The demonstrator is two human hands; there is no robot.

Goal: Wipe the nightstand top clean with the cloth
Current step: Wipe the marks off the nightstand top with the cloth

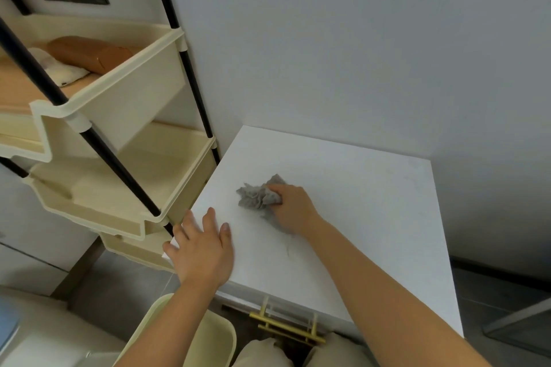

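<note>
Here, my right hand [290, 207] presses a crumpled grey cloth [258, 195] against the flat white nightstand top [372, 217], fingers closed around the bundle; the cloth lies near the middle of that top, slightly toward its left edge. My left hand [202, 244] rests flat on the top's front-left corner, fingers spread and holding nothing. A brass bar handle [287, 328] sits below the top's front edge. A cream plastic tiered shelf rack [119, 188] stands just beside the top's left edge.
</note>
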